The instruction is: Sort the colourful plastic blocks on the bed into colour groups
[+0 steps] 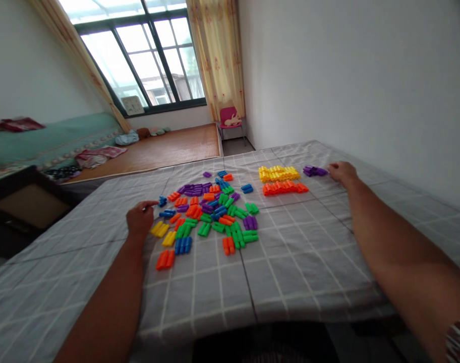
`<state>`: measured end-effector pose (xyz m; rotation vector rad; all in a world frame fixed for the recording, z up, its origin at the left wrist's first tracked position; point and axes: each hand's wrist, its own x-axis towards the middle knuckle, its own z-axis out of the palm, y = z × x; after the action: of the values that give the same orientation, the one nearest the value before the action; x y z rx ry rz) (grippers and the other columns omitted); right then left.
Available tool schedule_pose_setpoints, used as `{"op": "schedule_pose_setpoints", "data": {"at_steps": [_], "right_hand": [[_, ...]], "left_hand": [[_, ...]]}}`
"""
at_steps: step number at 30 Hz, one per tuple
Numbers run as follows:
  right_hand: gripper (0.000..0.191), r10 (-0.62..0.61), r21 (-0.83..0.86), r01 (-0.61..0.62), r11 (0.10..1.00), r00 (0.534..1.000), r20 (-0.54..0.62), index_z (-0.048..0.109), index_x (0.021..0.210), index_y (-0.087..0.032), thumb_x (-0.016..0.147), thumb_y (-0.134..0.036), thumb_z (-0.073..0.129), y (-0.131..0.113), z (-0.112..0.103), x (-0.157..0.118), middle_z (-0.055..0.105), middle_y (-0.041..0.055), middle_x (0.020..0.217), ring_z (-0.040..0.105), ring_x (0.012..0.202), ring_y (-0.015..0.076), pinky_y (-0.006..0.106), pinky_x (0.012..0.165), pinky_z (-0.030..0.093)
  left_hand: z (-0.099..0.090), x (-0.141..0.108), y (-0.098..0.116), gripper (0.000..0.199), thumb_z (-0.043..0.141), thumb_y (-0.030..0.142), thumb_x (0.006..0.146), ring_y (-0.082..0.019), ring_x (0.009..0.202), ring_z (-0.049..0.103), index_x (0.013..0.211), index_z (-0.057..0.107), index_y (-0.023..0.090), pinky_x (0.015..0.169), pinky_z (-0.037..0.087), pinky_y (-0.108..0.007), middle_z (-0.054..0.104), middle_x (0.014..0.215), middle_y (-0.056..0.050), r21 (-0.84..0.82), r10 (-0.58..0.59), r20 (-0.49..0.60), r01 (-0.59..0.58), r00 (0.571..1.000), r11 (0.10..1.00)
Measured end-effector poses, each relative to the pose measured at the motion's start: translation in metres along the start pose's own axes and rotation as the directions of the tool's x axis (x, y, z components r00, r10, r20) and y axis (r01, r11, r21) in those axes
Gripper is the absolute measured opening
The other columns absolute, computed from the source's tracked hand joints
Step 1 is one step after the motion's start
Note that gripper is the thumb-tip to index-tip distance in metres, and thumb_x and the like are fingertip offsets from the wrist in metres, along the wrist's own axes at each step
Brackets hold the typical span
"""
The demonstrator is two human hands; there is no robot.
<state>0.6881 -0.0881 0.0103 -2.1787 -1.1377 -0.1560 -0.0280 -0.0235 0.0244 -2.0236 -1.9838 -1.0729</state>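
On the left of the cloth, my left hand (139, 220) has its fingertips at a small blue plastic piece (162, 201), closed on its near end. My right hand (342, 174) is curled at the far right, its fingertips pinching the end of a short cluster of purple plastic pieces (314, 171). Beside that cluster are a block of yellow pieces (278, 174) and a row of orange pieces (285, 188). Between my hands spreads a loose pile of short, tube-like pieces, with green pieces (237, 235), purple pieces (195, 189) and blue pieces (183, 245) among them.
A grey checked cloth (283, 272) covers the table. A white wall (351, 75) runs along the right. Beyond the table are a low wooden platform (169, 146), a pink chair (228, 115) and a window. A dark cabinet (21, 206) stands at the left.
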Motion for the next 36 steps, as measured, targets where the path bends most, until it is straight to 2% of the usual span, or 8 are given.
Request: {"op": "schedule_pose_setpoints", "data": {"at_steps": [6,12,16,24,26,28,31,36], "right_hand": [[0.037,-0.413,0.422,0.324,0.847,0.900,0.138,0.066,0.112,-0.013,0.086,-0.038,0.056,-0.106,-0.033,-0.040,0.070,0.0122,0.104,0.060,0.079,0.0150,0.028,0.073,0.048],[0.033,-0.902,0.801,0.489,0.346,-0.064,0.428,0.068,0.116,-0.022,0.085,-0.031,0.061,-0.213,-0.030,-0.152,0.068,0.0058,0.113,0.061,0.101,0.0175,0.031,0.087,0.047],[0.034,-0.887,0.798,0.570,0.195,-0.245,0.391,0.066,0.116,-0.021,0.084,-0.016,0.060,-0.225,-0.020,-0.185,0.066,0.0076,0.118,0.056,0.109,0.0185,0.034,0.097,0.041],[0.032,-0.829,0.757,0.433,0.489,-0.038,0.558,0.068,0.098,-0.019,0.072,-0.037,0.075,-0.215,-0.017,-0.161,0.069,0.0026,0.087,0.060,0.073,0.0132,0.024,0.065,0.047],[0.039,-0.844,0.789,0.301,0.536,0.185,0.503,0.066,0.099,-0.019,0.070,-0.042,0.076,-0.206,-0.017,-0.136,0.069,0.0028,0.090,0.062,0.076,0.0137,0.025,0.068,0.048],[0.042,-0.729,0.799,0.184,0.573,0.559,0.395,0.064,0.099,-0.019,0.070,-0.047,0.074,-0.184,-0.016,-0.104,0.069,0.0037,0.093,0.062,0.080,0.0141,0.024,0.067,0.050],[0.043,-0.225,0.771,0.027,0.636,0.962,0.152,0.061,0.096,-0.018,0.071,-0.052,0.070,-0.127,-0.011,-0.052,0.068,0.0042,0.091,0.062,0.074,0.0126,0.020,0.056,0.048],[0.030,0.343,0.726,-0.202,0.658,0.938,-0.050,0.057,0.082,-0.015,0.067,-0.034,0.075,-0.028,0.006,-0.007,0.065,0.0034,0.078,0.059,0.057,0.0103,0.021,0.048,0.050]], "left_hand": [[0.004,-0.001,-0.002,0.039,0.044,0.018,0.073,-0.015,0.064,0.060,0.094,0.076,0.017,0.058,0.043,-0.023,0.074,0.085,-0.004,-0.078,-0.035,-0.009,0.034,0.999,0.996],[0.009,-0.001,-0.001,0.036,0.045,0.018,0.073,-0.016,0.068,0.064,0.091,0.076,0.018,0.059,0.045,-0.023,0.075,0.087,-0.003,-0.094,-0.019,0.014,0.020,1.000,0.995],[0.010,0.000,0.002,0.035,0.045,0.016,0.072,-0.017,0.077,0.067,0.088,0.076,0.019,0.067,0.048,-0.023,0.076,0.090,-0.002,-0.072,0.015,0.035,-0.012,0.999,0.997],[0.009,0.000,0.000,0.035,0.045,0.019,0.075,-0.016,0.070,0.064,0.092,0.076,0.019,0.064,0.046,-0.022,0.075,0.091,-0.003,-0.032,0.029,0.094,-0.026,0.995,0.999],[0.008,0.001,-0.003,0.034,0.047,0.020,0.076,-0.015,0.067,0.062,0.094,0.076,0.019,0.060,0.043,-0.022,0.075,0.089,-0.003,-0.009,0.014,0.091,-0.014,0.996,1.000],[0.007,0.002,-0.004,0.034,0.048,0.021,0.077,-0.013,0.060,0.058,0.096,0.075,0.019,0.056,0.040,-0.021,0.074,0.084,-0.001,0.015,0.000,0.101,-0.002,0.995,1.000],[0.006,0.003,-0.002,0.033,0.049,0.020,0.078,-0.011,0.055,0.053,0.098,0.074,0.019,0.053,0.037,-0.021,0.073,0.081,0.002,0.037,-0.016,0.130,0.011,0.991,0.999],[0.003,0.002,0.001,0.032,0.050,0.019,0.079,-0.011,0.053,0.051,0.098,0.074,0.019,0.053,0.037,-0.022,0.073,0.083,0.001,0.079,-0.037,0.158,0.025,0.987,0.997]]}}
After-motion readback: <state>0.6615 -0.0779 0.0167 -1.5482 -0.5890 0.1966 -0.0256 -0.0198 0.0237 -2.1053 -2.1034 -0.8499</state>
